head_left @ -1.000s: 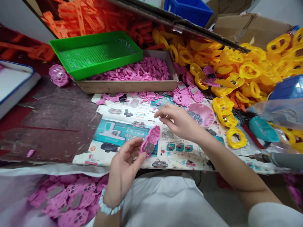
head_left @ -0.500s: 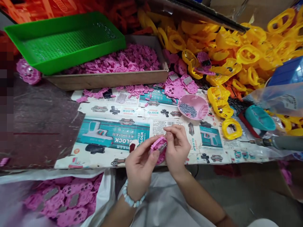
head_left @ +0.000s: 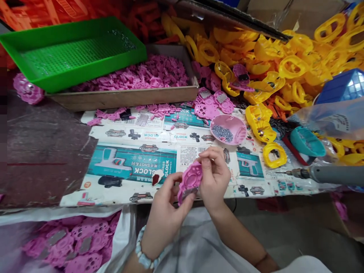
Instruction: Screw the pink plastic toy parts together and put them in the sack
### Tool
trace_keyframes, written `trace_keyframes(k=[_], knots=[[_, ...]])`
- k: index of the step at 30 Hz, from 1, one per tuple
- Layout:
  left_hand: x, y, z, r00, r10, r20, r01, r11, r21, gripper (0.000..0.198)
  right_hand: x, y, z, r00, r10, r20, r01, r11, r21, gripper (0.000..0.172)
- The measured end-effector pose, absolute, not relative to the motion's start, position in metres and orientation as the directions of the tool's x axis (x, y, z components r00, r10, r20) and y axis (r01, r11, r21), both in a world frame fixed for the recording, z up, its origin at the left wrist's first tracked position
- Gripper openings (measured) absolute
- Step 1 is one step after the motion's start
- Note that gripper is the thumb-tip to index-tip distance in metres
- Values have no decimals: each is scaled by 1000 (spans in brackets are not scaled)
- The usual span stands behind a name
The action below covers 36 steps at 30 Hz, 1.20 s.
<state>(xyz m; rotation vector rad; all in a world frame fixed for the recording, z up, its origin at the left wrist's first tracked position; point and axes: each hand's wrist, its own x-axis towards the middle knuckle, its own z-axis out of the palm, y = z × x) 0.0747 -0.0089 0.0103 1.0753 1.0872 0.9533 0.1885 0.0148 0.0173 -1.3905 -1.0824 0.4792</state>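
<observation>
My left hand [head_left: 167,208] grips a pink plastic part [head_left: 191,179] by its lower left edge, thumb in front and fingers behind. The part is tilted, with a round moulded recess and a grey plate [head_left: 191,192] near its lower end. Against its right edge, my right hand [head_left: 214,178] is closed, thumb and index finger together at the top corner. Whether a small piece also sits in that pinch is hidden. Just beyond the hands stands a pink bowl [head_left: 237,131] with small metal screws [head_left: 222,133] in it.
A cardboard box [head_left: 125,99] of small pink pieces stands behind, a green tray [head_left: 85,72] resting on it. Yellow shells [head_left: 292,66] are heaped at the back right. An electric screwdriver [head_left: 321,174] lies to the right. A bag [head_left: 125,227] of pink parts is at lower left.
The pink part has been turned so its recessed face shows more fully. My left hand has shifted slightly left and down, while the right stays at the part's edge.
</observation>
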Motion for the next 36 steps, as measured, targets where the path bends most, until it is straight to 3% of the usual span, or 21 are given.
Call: trace_keyframes(k=[2,5,10,15,21,28,31,33,36], knots=[[76,-10,14,281,943,-178,27,177,984,23,187,11,19,386,840,382,395,223,-891,18],[78,-7,15,160,982,-99,130,78,988,25,190,6,22,318,830,459,472,281,-836,21],[77,-3,13,112,994,1,172,-20,985,24,206,4,35,112,870,480,338,422,-842,24],[76,-5,18,165,983,78,207,-112,972,22,216,5,52,-158,910,382,400,413,-818,21],[76,-4,23,184,944,272,327,-320,889,17,214,2,59,-147,960,238,384,277,-881,18],[64,-4,15,142,957,254,326,-287,901,16,220,14,72,-300,947,114,407,235,-882,4],[57,-3,9,91,964,249,327,-265,907,17,232,46,80,-304,941,148,584,307,-751,7],[55,-3,5,68,969,236,311,-246,918,18,238,78,82,-289,944,161,761,328,-560,8],[53,-4,3,49,980,192,274,-198,941,20,235,129,78,-291,955,64,925,298,-236,16]])
